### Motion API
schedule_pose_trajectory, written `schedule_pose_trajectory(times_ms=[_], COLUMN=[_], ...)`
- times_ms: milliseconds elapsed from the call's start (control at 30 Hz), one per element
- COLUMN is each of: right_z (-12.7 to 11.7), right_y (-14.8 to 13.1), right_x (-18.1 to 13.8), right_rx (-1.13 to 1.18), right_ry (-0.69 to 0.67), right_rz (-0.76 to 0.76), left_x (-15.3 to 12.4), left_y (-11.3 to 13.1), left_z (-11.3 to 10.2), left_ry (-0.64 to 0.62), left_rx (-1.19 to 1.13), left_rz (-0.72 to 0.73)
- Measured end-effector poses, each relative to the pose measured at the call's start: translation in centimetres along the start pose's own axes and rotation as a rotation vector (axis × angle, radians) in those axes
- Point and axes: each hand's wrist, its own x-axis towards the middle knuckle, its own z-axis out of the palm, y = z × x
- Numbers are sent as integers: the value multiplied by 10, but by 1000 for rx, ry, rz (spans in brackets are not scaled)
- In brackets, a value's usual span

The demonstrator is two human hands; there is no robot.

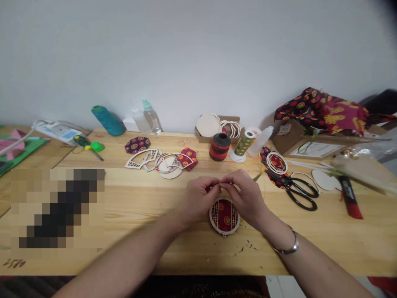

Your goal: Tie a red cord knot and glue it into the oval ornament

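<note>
My left hand (201,196) and my right hand (243,192) meet fingertip to fingertip over the middle of the table. Both are closed in a pinch; whatever lies between the fingertips is too small or too hidden to make out. Just below them a round ornament (225,219) lies flat, dark red patterned fabric inside a pale wooden lattice ring. My fingers cover its upper edge. A green tassel (258,177) shows partly beside my right hand.
Black-handled scissors (302,190) lie to the right, near a second lattice ornament (277,163) and a red-and-black tube (351,198). Thread spools (220,147) and a small cardboard box (237,134) stand behind. Wooden fan-shaped frames (139,159) lie to the left, near a teal thread cone (108,121).
</note>
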Motion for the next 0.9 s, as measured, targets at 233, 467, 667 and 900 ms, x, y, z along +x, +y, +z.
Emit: schedule_pose_trajectory(times_ms=[233,467,667,900], right_z=[1,5,6,8], right_y=[-3,-8,-10,-13], right_x=[1,-1,-2,-3], right_rx=[-68,-125,-163,-117], right_ry=[-6,109,114,97], right_rz=[-26,-130,-202,-236], left_x=[0,0,-1,2], left_y=[1,3,4,7], left_z=[2,2,3,-1], left_ry=[34,79,98,155], left_rx=[-64,-62,-66,-137], left_rz=[-56,-85,-85,-158])
